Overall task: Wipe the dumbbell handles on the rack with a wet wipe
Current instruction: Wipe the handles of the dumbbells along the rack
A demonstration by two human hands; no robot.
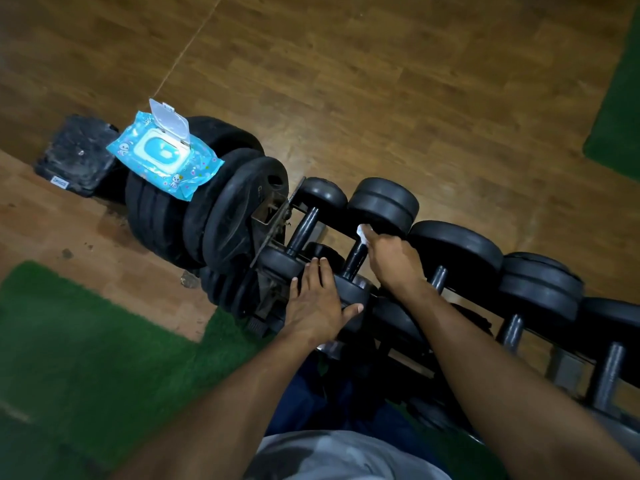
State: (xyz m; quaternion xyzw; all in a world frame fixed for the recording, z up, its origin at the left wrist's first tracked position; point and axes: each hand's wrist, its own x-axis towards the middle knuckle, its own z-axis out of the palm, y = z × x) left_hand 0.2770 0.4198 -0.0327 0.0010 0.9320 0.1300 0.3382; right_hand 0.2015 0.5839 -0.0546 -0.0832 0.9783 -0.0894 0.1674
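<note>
The right hand point(391, 261) pinches the wet wipe point(363, 233) against the second dumbbell handle point(355, 259), just beneath its fingers; the left hand point(317, 303), fingers spread, braces the near weight (wipe could slip off if the pinch loosens).

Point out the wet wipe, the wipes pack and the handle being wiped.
wet wipe point(362, 233), head view, white bit above the fingers.
wipes pack point(162, 154), head view, blue label under the open lid.
handle point(355, 259), head view, bare middle of the bar.

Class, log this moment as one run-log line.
right hand: wiping second dumbbell handle with wet wipe | left hand: steadying near weight head | wipe pack: lid open
</note>
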